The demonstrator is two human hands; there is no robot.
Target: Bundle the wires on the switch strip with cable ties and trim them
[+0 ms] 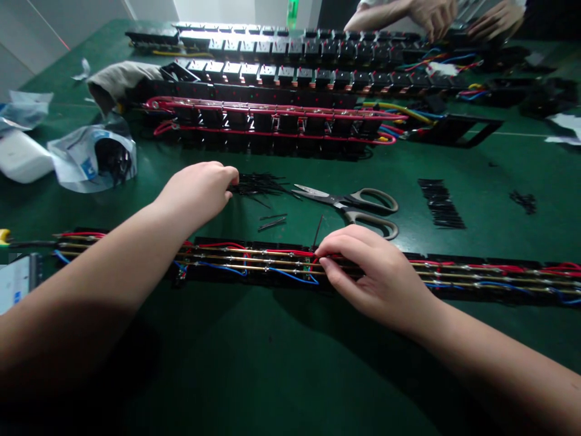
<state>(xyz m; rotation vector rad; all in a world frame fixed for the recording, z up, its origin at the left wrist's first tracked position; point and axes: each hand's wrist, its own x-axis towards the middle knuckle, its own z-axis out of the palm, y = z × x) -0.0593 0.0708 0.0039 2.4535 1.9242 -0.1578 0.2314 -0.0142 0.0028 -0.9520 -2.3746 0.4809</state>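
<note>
My left hand [200,194] is closed in a pinch at the left end of a loose pile of black cable ties [263,183]; its fingertips are partly hidden. On the long black strip assembly [218,277], with its brass rods and red and blue wires, my right hand [372,269] pinches beside a red wire. A thin black cable tie [318,231] sticks up at those fingertips, its lower end among the wires. Between the hands and behind them lie scissors [338,200], blades pointing left. A few separate black pieces [272,223] rest in front of the pile.
Several long wired assemblies [272,115] stretch across the back. On the left are an open plastic bag [75,160] of black ties and a white case [25,157]. A neat row of ties [440,203] lies right. Another person's hands [433,15] work at the far side.
</note>
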